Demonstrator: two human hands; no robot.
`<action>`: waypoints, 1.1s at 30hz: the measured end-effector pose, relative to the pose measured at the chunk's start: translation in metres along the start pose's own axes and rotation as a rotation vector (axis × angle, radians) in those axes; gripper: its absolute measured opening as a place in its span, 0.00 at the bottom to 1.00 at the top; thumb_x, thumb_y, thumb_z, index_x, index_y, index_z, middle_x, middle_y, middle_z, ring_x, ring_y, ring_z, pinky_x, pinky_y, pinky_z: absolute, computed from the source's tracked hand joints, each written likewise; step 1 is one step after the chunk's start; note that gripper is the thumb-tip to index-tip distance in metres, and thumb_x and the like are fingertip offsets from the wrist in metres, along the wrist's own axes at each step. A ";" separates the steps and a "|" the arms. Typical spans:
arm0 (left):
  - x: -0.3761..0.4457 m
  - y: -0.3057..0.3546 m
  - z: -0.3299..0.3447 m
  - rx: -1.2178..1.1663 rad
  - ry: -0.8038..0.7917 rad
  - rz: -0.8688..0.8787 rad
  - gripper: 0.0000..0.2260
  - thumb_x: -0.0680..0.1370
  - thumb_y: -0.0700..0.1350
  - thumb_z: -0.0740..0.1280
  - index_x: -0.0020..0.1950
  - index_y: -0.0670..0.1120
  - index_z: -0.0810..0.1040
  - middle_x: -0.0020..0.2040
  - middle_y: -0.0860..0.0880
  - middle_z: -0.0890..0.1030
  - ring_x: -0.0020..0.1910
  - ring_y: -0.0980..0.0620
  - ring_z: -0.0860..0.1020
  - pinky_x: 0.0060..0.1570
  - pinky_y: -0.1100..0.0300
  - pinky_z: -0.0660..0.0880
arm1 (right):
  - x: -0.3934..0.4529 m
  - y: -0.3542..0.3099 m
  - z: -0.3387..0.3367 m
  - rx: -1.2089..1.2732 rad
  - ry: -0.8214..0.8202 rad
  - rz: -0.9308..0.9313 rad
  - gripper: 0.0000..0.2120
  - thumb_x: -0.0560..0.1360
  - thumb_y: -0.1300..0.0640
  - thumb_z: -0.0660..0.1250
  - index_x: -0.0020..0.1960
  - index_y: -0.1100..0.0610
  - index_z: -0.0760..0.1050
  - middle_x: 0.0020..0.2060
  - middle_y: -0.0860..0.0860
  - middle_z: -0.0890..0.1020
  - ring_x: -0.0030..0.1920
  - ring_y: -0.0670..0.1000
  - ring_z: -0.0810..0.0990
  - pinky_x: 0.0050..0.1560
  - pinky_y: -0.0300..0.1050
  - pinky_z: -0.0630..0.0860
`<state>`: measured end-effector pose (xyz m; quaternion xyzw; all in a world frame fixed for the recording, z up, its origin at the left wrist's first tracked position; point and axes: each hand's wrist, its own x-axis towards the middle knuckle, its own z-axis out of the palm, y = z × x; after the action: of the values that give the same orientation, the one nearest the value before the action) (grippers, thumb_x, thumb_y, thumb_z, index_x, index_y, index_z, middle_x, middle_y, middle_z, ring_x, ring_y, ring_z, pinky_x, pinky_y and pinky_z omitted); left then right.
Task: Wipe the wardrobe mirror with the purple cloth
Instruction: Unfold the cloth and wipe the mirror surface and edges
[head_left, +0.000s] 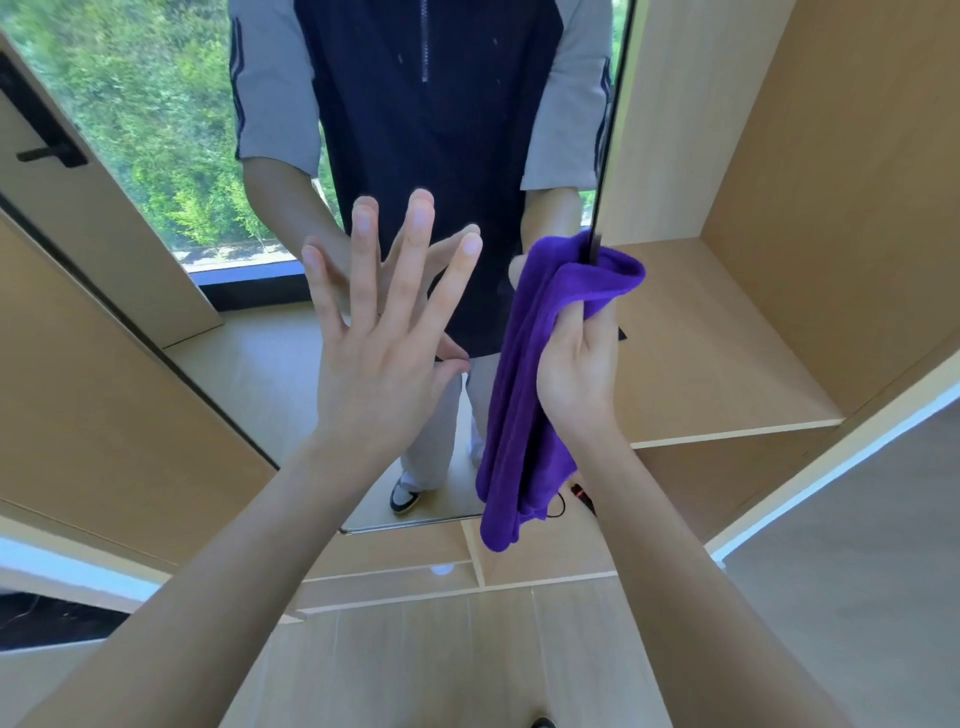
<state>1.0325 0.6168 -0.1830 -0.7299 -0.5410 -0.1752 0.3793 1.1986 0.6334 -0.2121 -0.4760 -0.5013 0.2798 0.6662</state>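
The wardrobe mirror (218, 156) fills the upper middle of the head view and reflects a person's torso, a window and greenery. My left hand (384, 338) is flat and open with fingers spread, on or just in front of the glass at its centre. My right hand (576, 364) grips the purple cloth (524, 415) at the mirror's dark right edge (605, 156). The cloth is bunched over that edge at the top, and its long tail hangs down past the mirror's lower rim.
An open wooden wardrobe compartment with a shelf (727, 364) lies right of the mirror. Wooden panels (104, 415) flank the left side. A small black and red device with a cable (582, 493) sits just below the cloth. Pale wooden surfaces (467, 649) run beneath.
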 end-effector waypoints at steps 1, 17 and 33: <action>0.000 0.000 0.000 0.008 0.007 0.001 0.53 0.70 0.56 0.77 0.85 0.52 0.47 0.82 0.42 0.46 0.80 0.30 0.54 0.75 0.27 0.49 | 0.000 0.004 0.000 -0.028 0.014 -0.008 0.09 0.83 0.55 0.52 0.47 0.46 0.68 0.37 0.37 0.75 0.38 0.37 0.73 0.41 0.29 0.69; -0.002 0.002 0.004 0.032 0.010 -0.018 0.56 0.67 0.60 0.78 0.85 0.53 0.47 0.84 0.41 0.54 0.81 0.30 0.53 0.75 0.27 0.50 | -0.067 0.154 -0.055 -0.506 -0.272 0.345 0.12 0.81 0.65 0.59 0.63 0.64 0.72 0.51 0.58 0.81 0.45 0.56 0.79 0.40 0.39 0.71; 0.000 -0.002 0.006 0.002 0.008 -0.011 0.54 0.68 0.64 0.76 0.85 0.52 0.48 0.84 0.41 0.48 0.80 0.31 0.49 0.75 0.26 0.47 | 0.001 0.045 -0.053 -0.435 -0.189 -0.106 0.14 0.74 0.60 0.61 0.35 0.45 0.62 0.26 0.41 0.68 0.30 0.42 0.71 0.29 0.32 0.63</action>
<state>1.0292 0.6217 -0.1866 -0.7258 -0.5437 -0.1797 0.3812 1.2529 0.6332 -0.2556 -0.5531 -0.6341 0.1734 0.5118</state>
